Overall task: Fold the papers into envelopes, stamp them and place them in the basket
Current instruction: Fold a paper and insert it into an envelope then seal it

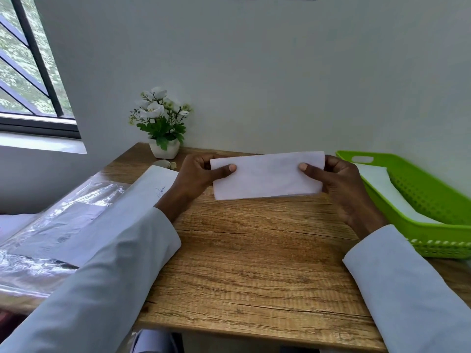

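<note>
A folded white paper (pixel 267 175), long and narrow, is held up just above the wooden table (pixel 242 263). My left hand (pixel 201 174) pinches its left end with the thumb on top. Gripping the right end the same way is my right hand (pixel 339 184). A green plastic basket (pixel 433 200) stands at the right with white folded paper (pixel 382 184) lying inside it. A sheet of paper (pixel 142 197) with a small scribble lies at the left under my left forearm. No stamp is clearly visible.
A white pot of artificial white flowers (pixel 163 126) stands at the table's back left, with small round objects (pixel 165 164) in front of it. Clear plastic wrapping (pixel 51 225) covers the left side. A wall runs behind the table; a window is at the upper left.
</note>
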Motion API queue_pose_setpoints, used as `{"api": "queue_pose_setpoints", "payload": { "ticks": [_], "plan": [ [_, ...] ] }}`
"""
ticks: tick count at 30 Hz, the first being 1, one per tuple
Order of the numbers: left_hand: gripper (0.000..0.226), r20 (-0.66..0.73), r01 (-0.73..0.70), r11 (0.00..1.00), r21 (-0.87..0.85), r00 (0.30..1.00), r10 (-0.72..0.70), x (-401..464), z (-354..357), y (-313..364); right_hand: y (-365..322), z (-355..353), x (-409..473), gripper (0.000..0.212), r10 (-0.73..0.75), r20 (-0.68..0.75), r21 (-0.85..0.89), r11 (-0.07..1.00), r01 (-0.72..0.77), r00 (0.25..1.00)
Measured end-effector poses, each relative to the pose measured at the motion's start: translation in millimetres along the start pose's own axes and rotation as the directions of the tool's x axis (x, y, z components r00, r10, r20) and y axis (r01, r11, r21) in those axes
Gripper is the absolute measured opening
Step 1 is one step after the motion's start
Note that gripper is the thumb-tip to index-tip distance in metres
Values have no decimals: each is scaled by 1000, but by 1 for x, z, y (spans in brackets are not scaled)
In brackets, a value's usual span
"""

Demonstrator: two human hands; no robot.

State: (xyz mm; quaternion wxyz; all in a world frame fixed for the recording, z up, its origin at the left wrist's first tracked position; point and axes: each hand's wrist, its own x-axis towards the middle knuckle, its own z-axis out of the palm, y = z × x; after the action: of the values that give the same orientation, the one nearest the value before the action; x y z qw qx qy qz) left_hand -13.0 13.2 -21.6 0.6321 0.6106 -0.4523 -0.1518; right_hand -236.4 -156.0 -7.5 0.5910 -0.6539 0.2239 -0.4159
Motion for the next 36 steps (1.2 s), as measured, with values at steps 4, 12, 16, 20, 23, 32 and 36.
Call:
{"api": "queue_pose_setpoints", "payload": {
  "ticks": [4, 12, 16, 20, 23, 32, 36],
  "plan": [
    [23, 168, 76, 993, 88, 982, -90, 0, -1, -2, -3, 10, 3, 25, 59, -31, 189, 981, -52, 998],
    [8, 215, 193, 978, -74, 961, -173, -3, 19, -4, 3, 39, 2, 25, 120, -115, 593, 805, -29, 986],
    [7, 70, 196, 952, -235, 980, -184, -3, 24, -3, 4, 46, -3, 22, 125, -63, 621, 782, -59, 990],
    [20, 173, 219, 961, -167, 966, -190, -8, 31, -1, 11, 66, -20, 28, 176, -3, 446, 881, -156, 984],
    [33, 264, 199, 980, -24, 947, -185, -13, 35, 0, 14, 76, -27, 33, 196, -30, 393, 904, -169, 980],
    [33, 188, 337, 939, -69, 929, -319, 0, 12, -4, 11, 49, -2, 45, 187, -166, 475, 876, -88, 968],
    [26, -35, 304, 871, -387, 939, -343, 6, -2, -5, 10, 29, 8, 25, 213, -160, 428, 895, -127, 964]
  ]
}}
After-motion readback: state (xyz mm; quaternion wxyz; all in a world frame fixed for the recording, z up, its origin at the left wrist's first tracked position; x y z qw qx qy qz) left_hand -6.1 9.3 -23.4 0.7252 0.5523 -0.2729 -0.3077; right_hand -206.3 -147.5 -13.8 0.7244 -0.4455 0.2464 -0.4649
